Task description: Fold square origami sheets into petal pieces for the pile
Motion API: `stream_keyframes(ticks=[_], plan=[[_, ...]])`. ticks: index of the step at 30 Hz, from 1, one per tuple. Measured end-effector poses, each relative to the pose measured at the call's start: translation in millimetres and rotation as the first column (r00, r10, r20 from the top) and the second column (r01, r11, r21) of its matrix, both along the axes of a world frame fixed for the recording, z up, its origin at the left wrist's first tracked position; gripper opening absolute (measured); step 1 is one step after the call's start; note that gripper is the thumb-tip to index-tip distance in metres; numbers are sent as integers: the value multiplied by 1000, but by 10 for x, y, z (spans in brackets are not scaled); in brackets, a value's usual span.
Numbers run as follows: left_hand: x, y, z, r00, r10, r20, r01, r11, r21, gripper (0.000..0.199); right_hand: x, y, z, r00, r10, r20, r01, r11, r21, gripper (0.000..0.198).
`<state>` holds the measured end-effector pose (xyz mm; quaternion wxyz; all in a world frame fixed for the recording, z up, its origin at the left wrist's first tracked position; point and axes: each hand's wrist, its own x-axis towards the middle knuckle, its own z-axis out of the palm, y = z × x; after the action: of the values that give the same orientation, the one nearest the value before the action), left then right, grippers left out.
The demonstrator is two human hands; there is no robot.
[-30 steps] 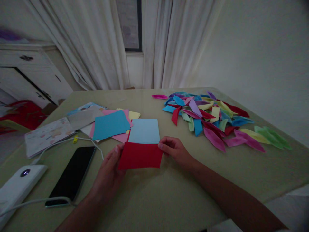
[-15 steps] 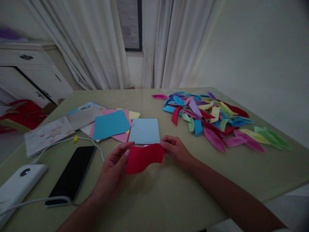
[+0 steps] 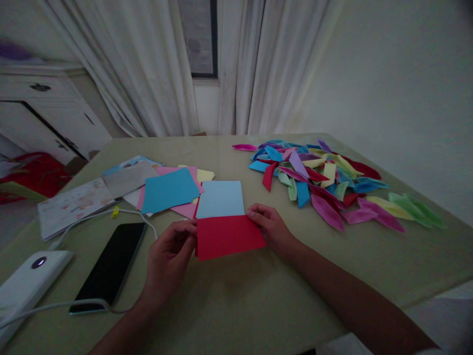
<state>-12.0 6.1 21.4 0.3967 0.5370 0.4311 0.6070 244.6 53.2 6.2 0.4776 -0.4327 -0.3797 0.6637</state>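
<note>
A red sheet of paper point(image 3: 229, 237) is held by its two sides above the near part of the table. My left hand point(image 3: 172, 256) pinches its left edge between thumb and fingers. On the other side, my right hand point(image 3: 269, 224) is closed on the upper right edge. The sheet looks nearly flat, with its near edge slanting up to the right. Just beyond it lies a light blue stack of square paper point(image 3: 220, 198), its near edge covered by the red sheet.
Folded colourful paper pieces point(image 3: 306, 172) are heaped at the right. Loose blue and pink sheets point(image 3: 170, 190) and a printed booklet point(image 3: 76, 204) lie at the left. Nearer are a black phone point(image 3: 111, 266), a white power bank point(image 3: 31, 278) and a white cable point(image 3: 142, 215).
The red paper was curved with a wavy near edge and now looks flatter and wider. My left hand has shifted slightly left and down.
</note>
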Motion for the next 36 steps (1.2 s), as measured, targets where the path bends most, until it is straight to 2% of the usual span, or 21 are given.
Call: stream_keyframes(ticks=[2,9,20,23,26,28,31,36], plan=[[2,0,1,1000,6,-16,-5,1000,6,3,-2,0,1,1000,3,1,-3,1000,4,42],[-13,2,-24,996,26,-80,-23,999,41,16,-8,2,33,1000,5,-27,-5,1000,8,40],[8,-27,-40,994,26,-110,-33,997,-66,29,-7,7,3,997,-30,-67,29,1000,-9,41],[3,-20,-29,989,10,-147,-23,996,-85,32,-14,3,-12,994,-29,-107,28,1000,-10,52],[-3,-16,-31,989,1,-147,-20,991,-131,38,-13,-8,2,994,12,-110,-6,998,56,63],[-3,-21,-35,993,-25,-116,3,983,-185,45,-13,-15,18,994,-13,-111,23,996,91,54],[-1,-29,-44,996,-71,-58,54,965,-255,57,-14,-13,34,988,-84,-129,93,993,67,35],[-10,-16,-66,995,-95,-1,90,946,-311,64,-12,0,37,975,-177,-132,185,981,54,36]])
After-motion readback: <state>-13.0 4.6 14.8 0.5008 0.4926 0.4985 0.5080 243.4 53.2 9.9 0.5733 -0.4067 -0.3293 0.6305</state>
